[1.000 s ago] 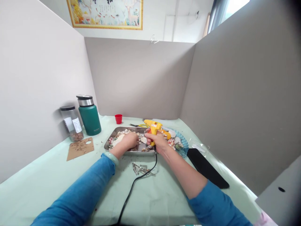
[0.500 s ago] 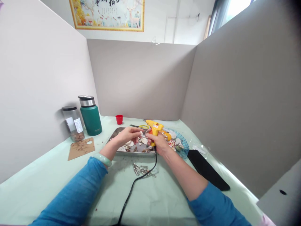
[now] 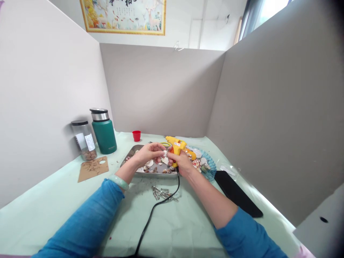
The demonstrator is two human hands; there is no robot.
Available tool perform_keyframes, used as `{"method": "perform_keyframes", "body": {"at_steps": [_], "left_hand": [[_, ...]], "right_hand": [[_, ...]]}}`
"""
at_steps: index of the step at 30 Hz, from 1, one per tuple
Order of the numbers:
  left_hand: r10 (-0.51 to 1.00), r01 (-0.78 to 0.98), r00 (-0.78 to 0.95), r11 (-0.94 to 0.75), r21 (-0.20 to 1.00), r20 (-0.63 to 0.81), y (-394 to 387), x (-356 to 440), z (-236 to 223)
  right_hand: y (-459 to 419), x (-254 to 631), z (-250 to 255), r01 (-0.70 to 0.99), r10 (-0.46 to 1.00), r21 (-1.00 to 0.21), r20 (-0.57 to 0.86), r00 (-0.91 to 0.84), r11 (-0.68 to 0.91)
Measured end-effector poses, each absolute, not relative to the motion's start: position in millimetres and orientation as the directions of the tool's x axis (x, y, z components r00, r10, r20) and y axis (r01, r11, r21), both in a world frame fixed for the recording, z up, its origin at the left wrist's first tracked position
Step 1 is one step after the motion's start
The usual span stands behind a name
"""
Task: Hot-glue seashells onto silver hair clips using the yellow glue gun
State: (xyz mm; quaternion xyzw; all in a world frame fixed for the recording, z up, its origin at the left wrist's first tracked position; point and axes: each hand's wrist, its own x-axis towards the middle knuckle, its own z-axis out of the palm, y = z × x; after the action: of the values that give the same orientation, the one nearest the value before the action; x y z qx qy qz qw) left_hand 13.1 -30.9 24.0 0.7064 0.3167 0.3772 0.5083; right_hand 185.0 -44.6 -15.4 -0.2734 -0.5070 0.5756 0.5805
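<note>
My right hand (image 3: 180,161) is wrapped round the handle of a yellow hot glue gun (image 3: 176,143), its nozzle toward the back left and its black cord (image 3: 156,205) running down to the table's front edge. Between the fingertips of my left hand (image 3: 150,154) is a small white shell (image 3: 165,153), close to my right thumb and fingers. Both hands are over a metal tray (image 3: 150,175) of shells and small stones. Whether my right fingers also touch the shell, I cannot tell.
A blue scalloped plate (image 3: 211,163) of shells stands right of the tray, beside a black flat board (image 3: 238,193). Metal clips (image 3: 161,193) lie in front. At left are a green bottle (image 3: 104,134), a clear jar (image 3: 84,141) and brown cardboard (image 3: 92,168); a red cup (image 3: 136,135) stands behind.
My left hand has come up out of the tray with the white shell and moved right to my right fingers. My right hand and the glue gun have stayed nearly still.
</note>
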Motion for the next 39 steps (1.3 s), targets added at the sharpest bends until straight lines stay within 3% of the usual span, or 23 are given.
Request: {"method": "perform_keyframes", "body": {"at_steps": [11, 39], "left_hand": [[0.843, 0.112, 0.507, -0.270, 0.956, 0.179, -35.7, 16.1, 28.0], [0.849, 0.140, 0.507, -0.251, 0.958, 0.148, -35.1, 14.1, 27.8]], "right_hand": [[-46.8, 184.2, -14.3, -0.322, 0.947, -0.923, 0.275, -0.167, 0.211], [-42.3, 184.3, -19.1, -0.341, 0.937, -0.911, 0.305, -0.172, 0.234]]}}
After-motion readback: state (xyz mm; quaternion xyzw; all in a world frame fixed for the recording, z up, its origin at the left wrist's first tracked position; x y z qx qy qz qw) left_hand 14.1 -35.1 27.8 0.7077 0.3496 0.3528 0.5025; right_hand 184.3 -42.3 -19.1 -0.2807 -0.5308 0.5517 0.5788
